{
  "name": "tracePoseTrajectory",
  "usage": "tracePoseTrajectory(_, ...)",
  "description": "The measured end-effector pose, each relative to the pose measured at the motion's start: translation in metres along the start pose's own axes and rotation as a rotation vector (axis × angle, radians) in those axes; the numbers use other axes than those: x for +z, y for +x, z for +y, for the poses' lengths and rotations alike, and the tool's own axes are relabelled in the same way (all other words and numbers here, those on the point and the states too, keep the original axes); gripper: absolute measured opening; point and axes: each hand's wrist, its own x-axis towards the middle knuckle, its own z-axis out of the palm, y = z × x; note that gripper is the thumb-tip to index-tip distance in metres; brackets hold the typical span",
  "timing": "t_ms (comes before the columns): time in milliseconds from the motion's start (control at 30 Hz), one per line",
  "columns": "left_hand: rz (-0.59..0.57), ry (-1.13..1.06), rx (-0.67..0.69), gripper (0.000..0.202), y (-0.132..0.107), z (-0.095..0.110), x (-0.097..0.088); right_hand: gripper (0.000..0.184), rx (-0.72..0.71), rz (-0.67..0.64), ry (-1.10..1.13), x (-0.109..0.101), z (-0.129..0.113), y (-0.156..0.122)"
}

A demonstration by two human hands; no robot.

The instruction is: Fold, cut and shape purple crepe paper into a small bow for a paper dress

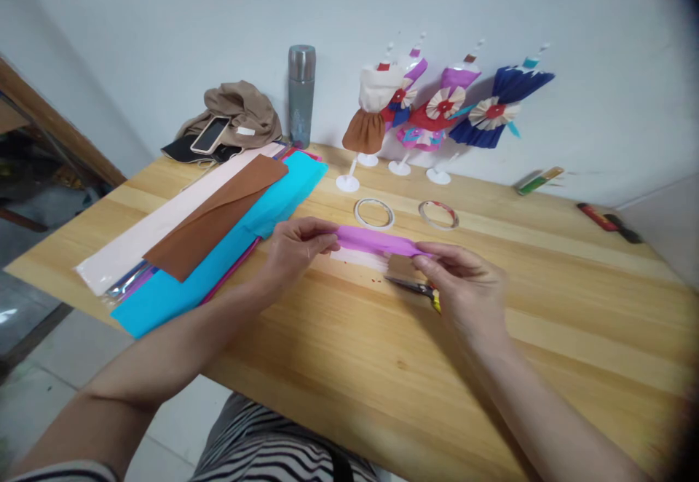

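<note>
A wooden counter (546,307) is carrying stacked crepe paper sheets (218,227) at its left. Above its middle, the left hand (295,249) and right hand (464,285) are each pinching closed on one end of a purple paper strip (374,240), with scissors (418,289) lying just beneath.

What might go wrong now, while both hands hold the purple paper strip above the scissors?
The purple strip is thin and stretched between the left hand and right hand, so it may tear. The scissors lie partly hidden under the right hand, which might get nicked or knock them.
</note>
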Motion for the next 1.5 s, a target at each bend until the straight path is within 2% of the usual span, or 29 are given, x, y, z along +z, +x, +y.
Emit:
tracePoseTrajectory(233, 0.004, 0.029, 0.051, 0.013, 0.000, -0.005, -0.001, 0.013, -0.043, 0.015, -0.039, 0.002, -0.003, -0.002)
tracePoseTrajectory(500, -0.001, 0.071, 0.040, 0.024, 0.004, -0.009, -0.003, 0.014, -0.073, 0.012, -0.058, 0.001, -0.002, 0.000)
tracePoseTrajectory(600, 0.002, 0.060, 0.044, 0.022, 0.005, -0.009, -0.003, 0.012, -0.061, 0.000, -0.050, -0.001, 0.000, 0.001)
tracePoseTrajectory(933, 0.003, -0.011, 0.022, 0.013, 0.000, 0.005, -0.002, 0.012, -0.059, -0.045, 0.072, -0.002, -0.002, 0.005)
tracePoseTrajectory(1167, -0.019, -0.031, 0.013, 0.012, -0.002, 0.006, -0.001, 0.012, -0.074, -0.069, 0.083, -0.003, -0.002, 0.005)
tracePoseTrajectory(1500, -0.042, 0.008, 0.032, 0.014, -0.001, 0.000, -0.003, 0.022, -0.082, -0.018, 0.063, -0.001, -0.001, 0.003)
